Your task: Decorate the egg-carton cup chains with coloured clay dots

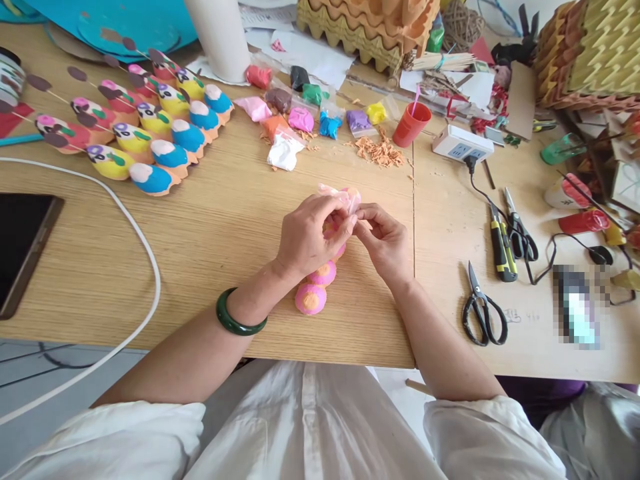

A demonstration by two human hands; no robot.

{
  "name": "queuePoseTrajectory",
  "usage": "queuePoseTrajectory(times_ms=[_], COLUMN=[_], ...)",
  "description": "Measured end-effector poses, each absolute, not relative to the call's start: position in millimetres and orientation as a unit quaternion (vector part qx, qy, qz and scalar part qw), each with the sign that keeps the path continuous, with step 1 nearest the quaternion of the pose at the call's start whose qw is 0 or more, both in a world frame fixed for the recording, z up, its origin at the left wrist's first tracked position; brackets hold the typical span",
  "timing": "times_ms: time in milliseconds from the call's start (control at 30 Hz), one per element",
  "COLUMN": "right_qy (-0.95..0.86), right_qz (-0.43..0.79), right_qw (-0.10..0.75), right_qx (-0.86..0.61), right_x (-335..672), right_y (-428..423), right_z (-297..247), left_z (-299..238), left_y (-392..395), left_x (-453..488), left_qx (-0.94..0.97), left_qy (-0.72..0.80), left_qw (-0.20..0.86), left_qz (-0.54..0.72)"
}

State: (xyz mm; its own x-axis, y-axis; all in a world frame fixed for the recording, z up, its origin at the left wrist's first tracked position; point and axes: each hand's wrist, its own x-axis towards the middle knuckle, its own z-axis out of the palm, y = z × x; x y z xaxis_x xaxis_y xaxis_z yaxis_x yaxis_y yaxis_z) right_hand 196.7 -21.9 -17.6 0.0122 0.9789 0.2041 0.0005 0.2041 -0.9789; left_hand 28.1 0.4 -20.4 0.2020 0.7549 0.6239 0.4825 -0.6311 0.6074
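Over the table, my left hand [311, 235] pinches a small clear, pinkish plastic bag [334, 192] between thumb and fingers. My right hand [383, 241] meets it at the fingertips, closed in a pinch at the bag's edge; exactly what lies between those fingertips is too small to make out. Below both hands, a strip of pink domes with orange centres [311, 299], apparently cut from an egg carton, lies on the table and runs away from me. My hands hide its middle, and its far end [352, 195] shows behind the bag.
Painted egg-carton figures [187, 137] stand at the back left. Bags of coloured clay [301, 119], orange crumbs [381, 151] and a red cup [412, 125] lie beyond my hands. Scissors [483, 313], a utility knife [501, 247] and a power strip [463, 144] are right; a phone [25, 247] left.
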Motion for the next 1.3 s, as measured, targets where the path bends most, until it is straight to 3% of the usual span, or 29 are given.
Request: queuePoseTrajectory(times_ms=[800, 1300], right_qy=[-0.524, -0.534], right_qz=[0.369, 0.404], right_qw=[0.593, 0.597], right_qx=[-0.487, -0.441], right_x=[200, 195], right_y=[-23, -21], right_z=[-19, -27], left_z=[-24, -27], left_y=[2, 3], left_x=[28, 29], left_qx=[0.789, 0.805], left_qy=[0.370, 0.354], left_qw=[0.105, 0.068], left_qz=[0.480, 0.470])
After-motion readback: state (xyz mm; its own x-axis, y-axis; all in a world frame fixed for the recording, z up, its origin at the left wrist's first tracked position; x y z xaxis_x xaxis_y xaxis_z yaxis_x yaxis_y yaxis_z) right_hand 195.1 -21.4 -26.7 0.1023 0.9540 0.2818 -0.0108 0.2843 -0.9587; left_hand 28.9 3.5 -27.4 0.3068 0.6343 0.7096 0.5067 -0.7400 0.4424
